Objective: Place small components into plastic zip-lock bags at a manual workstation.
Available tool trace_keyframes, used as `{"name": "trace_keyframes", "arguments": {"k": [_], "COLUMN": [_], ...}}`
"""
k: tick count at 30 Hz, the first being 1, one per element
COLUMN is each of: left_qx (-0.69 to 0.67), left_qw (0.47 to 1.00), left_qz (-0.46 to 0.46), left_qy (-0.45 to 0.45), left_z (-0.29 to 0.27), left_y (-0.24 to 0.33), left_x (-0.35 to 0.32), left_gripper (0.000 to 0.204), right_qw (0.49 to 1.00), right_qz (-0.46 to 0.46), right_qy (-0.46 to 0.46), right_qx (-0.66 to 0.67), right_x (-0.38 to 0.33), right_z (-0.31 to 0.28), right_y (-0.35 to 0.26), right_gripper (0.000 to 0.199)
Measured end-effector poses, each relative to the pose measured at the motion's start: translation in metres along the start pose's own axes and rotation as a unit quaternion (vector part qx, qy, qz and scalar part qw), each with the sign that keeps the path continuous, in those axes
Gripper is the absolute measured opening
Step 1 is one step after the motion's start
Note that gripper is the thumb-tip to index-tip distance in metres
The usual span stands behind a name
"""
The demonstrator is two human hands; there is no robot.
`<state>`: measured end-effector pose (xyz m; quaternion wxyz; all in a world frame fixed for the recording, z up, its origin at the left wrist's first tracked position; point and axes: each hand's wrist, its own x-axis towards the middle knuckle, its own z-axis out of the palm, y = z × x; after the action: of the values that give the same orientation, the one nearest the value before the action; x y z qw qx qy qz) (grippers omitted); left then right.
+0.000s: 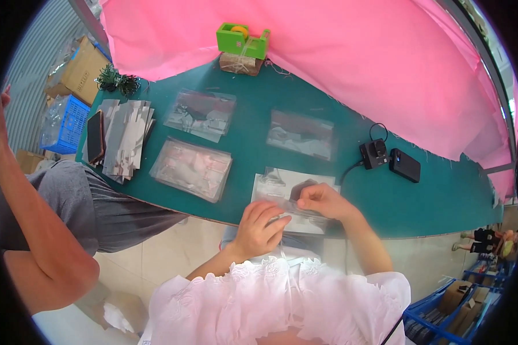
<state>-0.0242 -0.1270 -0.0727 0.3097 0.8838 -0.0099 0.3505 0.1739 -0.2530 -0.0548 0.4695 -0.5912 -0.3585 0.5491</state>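
At the table's front edge, a clear plastic bag (275,192) lies over a white sheet (305,225). My left hand (259,231) is at the bag's near left side, its curled fingers and thumb closing on the edge. Across from it, my right hand (326,201) pinches a small dark grey flat piece (299,190) between thumb and fingers, over the bag. Whether that piece is inside the bag or on top of it, I cannot tell. Just beyond my hands lies another flat clear bag (301,135) with pale contents.
Left on the green table (443,201) are stacked clear packets (191,169), more bags (201,114), grey strips (124,138) and a phone (95,137). A green tape dispenser (242,41) stands at the back. A small camera (374,154) and black box (404,165) sit right. Another person's arm (40,218) is at left.
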Motion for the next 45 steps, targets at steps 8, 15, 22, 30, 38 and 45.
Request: {"name": "trace_keyframes", "arguments": {"k": [8, 15, 22, 30, 38, 45], "left_qx": [0.014, 0.05, -0.062, 0.138, 0.045, 0.064], "left_qw": [0.998, 0.981, 0.978, 0.984, 0.998, 0.996], "left_qz": [-0.046, -0.033, -0.122, 0.041, -0.007, -0.058], "left_qy": [0.039, -0.183, -0.157, 0.108, 0.036, -0.039], "left_z": [-0.004, 0.003, -0.021, -0.056, -0.05, -0.053], "left_y": [-0.001, 0.002, -0.011, 0.017, -0.002, -0.027], "left_x": [-0.004, -0.003, 0.044, 0.204, 0.23, 0.236], "left_gripper": [0.037, 0.035, 0.038, 0.045, 0.042, 0.034], "right_qw": [0.997, 0.914, 0.834, 0.898, 0.873, 0.838], "right_qz": [0.049, -0.128, -0.262, -0.31, -0.375, -0.375], "right_qy": [-0.01, 0.231, 0.454, 0.311, 0.308, 0.315], "right_qx": [0.059, -0.307, -0.172, -0.038, -0.046, -0.241], "right_x": [0.002, -0.024, -0.04, -0.012, 0.004, 0.033], "right_z": [-0.001, -0.002, -0.021, -0.023, -0.028, -0.036], "right_y": [0.004, -0.053, -0.131, -0.14, -0.172, -0.178], "right_gripper": [0.023, 0.015, 0.009, 0.011, 0.018, 0.038]}}
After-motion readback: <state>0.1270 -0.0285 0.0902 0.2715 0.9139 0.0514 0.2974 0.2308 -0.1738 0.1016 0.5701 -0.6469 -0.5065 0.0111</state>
